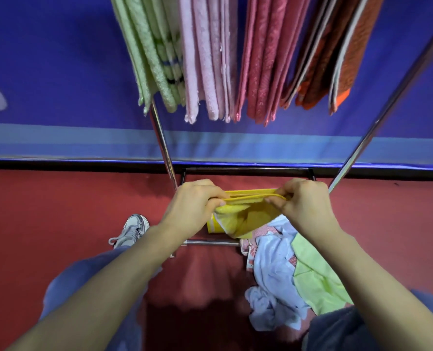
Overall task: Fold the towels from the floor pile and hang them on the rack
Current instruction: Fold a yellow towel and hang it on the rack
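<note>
Left hand (pixel 194 207): fingers pinch the yellow towel's (pixel 245 219) left end.
Right hand (pixel 302 203): fingers pinch its right end.
Towel: stretched between both hands, below the rack (pixel 159 138).
Pile (pixel 294 274): floor, under the right hand.

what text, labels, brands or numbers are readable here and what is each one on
No readable text in view.
Blue wall: a white shape cut off by the frame edge; cannot tell if it is a letter.
Shoe: no legible brand.
Yellow towel, pinched by left hand and right hand: no label shows.
Green towels: stripes only.
</note>
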`<action>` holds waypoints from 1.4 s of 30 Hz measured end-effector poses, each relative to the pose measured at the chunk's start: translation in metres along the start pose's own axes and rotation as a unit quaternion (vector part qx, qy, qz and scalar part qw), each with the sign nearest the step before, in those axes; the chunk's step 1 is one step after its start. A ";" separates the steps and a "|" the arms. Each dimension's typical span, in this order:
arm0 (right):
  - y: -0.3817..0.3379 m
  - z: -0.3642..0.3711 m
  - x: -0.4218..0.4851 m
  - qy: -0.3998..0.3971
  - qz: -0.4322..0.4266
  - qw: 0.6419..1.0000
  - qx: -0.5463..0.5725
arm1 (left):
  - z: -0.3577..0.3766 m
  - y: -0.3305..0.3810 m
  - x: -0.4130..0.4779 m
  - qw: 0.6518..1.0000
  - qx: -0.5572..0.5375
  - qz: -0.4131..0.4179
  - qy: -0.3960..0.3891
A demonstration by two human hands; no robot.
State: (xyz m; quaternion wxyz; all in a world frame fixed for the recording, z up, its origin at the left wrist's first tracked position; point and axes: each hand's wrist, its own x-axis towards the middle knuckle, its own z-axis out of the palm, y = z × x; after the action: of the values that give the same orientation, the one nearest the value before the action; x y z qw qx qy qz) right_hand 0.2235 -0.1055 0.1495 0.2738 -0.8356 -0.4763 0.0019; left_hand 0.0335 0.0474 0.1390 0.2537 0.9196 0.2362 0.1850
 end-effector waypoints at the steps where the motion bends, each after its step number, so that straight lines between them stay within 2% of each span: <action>1: -0.005 -0.012 -0.002 0.000 -0.001 1.000 0.000 | -0.009 0.008 0.001 1.000 0.006 0.007 0.002; 4: -0.022 -0.057 -0.004 0.009 -0.023 1.000 0.000 | -0.045 0.037 0.006 0.999 0.019 0.031 0.011; 8: -0.045 -0.117 -0.010 0.029 -0.051 0.998 -0.021 | -0.097 0.087 0.008 0.994 0.057 0.097 -0.015; 11: -0.059 -0.154 -0.021 0.076 -0.034 0.997 -0.003 | -0.126 0.123 0.003 0.977 0.129 0.162 -0.054; 17: -0.084 -0.201 -0.052 0.118 -0.047 0.992 -0.002 | -0.161 0.173 -0.011 0.952 0.189 0.215 -0.105; 27: -0.109 -0.256 -0.068 0.102 -0.052 0.993 -0.019 | -0.196 0.213 -0.027 0.946 0.204 0.218 -0.126; 42: -0.119 -0.284 -0.072 0.052 -0.028 0.998 -0.025 | -0.212 0.232 -0.036 0.951 0.209 0.169 -0.153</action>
State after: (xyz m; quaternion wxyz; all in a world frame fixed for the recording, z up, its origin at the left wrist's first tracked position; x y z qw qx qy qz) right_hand 0.1644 -0.2450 0.4267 0.2774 -0.8275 -0.4843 -0.0611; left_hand -0.0145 -0.0678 0.4301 0.0537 0.9957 0.0692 0.0285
